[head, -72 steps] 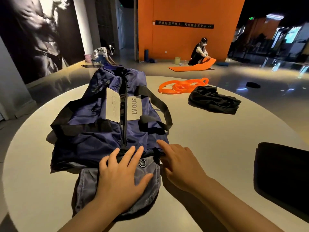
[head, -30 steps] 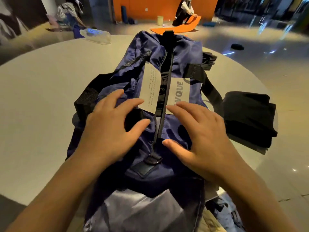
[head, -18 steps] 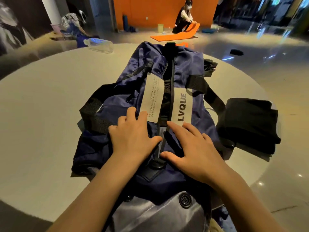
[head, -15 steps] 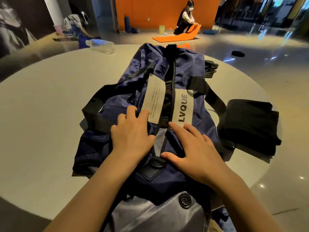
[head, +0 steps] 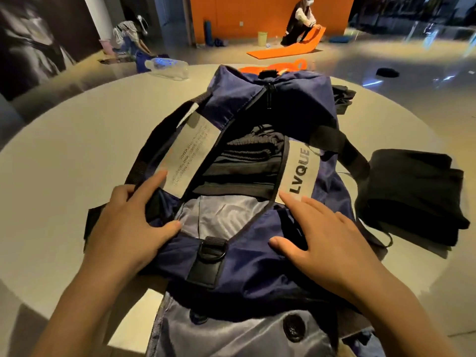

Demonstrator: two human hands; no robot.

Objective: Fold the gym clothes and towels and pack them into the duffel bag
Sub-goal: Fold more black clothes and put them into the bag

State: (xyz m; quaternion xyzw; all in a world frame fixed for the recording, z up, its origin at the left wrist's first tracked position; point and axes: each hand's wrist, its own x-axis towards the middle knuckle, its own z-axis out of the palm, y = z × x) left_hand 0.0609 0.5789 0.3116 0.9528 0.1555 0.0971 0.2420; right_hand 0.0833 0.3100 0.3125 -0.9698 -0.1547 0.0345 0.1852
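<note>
Right now we have the navy duffel bag (head: 260, 256) lying lengthwise on the round table (head: 64, 155), its near end hanging over the edge towards us, so the zip mouth sits between our hands. Our left hand (head: 128, 222) grips the left lip of the opening, thumb hooked over the edge and index finger lying along the grey label panel, to drag that side outward. Our right hand (head: 324, 240) lies flat with fingers spread on the right side of the bag just below the LVQUE label (head: 301, 173), pressing the fabric down so the mouth stays wide. Between the hands, inside the bag, a dark folded garment (head: 249, 150) already lies at the far end above the pale grey lining (head: 221, 217). Just beyond our right hand, a folded black stack (head: 412, 197) waits on the table touching the bag's strap, we judge within easy reach for going in next. Farther off beyond the bag, an orange resistance band (head: 283, 66) and another dark cloth (head: 342, 97) remain unpacked, and a clear water bottle (head: 167, 68) lies well beyond our left hand.
</note>
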